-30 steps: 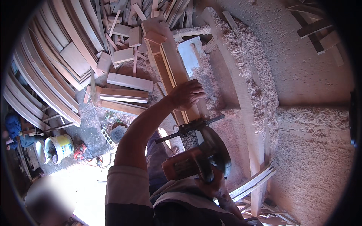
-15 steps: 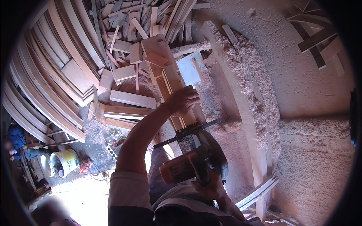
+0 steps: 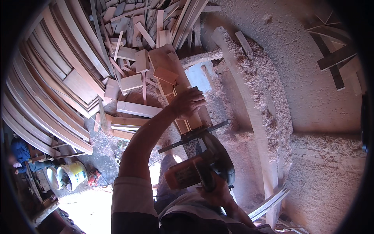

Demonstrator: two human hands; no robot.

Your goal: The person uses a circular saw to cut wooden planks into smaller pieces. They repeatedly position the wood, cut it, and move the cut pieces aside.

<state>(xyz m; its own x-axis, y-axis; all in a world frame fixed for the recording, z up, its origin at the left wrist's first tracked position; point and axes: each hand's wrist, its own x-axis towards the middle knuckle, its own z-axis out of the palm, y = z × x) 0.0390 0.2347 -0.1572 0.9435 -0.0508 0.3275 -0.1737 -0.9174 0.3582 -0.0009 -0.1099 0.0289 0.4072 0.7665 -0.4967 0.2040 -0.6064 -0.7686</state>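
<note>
My right hand [image 3: 217,192] is wrapped round the rear handle of a circular saw [image 3: 187,171] with an orange motor body and a dark round blade guard. The saw's flat dark base lies across the near end of long narrow wooden strips [image 3: 182,126] on a wooden beam [image 3: 165,58]. Just beyond the base, my left hand [image 3: 188,104] lies over the strips, its fingers curled down at their right side. A small loose wood block [image 3: 165,75] rests on the beam farther away. The blade and the cut are hidden.
Long boards [image 3: 58,74] are stacked at the left, with a heap of wood offcuts [image 3: 132,54] behind the beam. To the right runs a thick plank [image 3: 249,105] covered in shavings. White buckets [image 3: 72,175] and a person in blue [image 3: 20,150] are at the lower left.
The view has tilted slightly, so the surroundings sit a little lower and farther right. Both hands and the saw keep nearly the same place on the wood.
</note>
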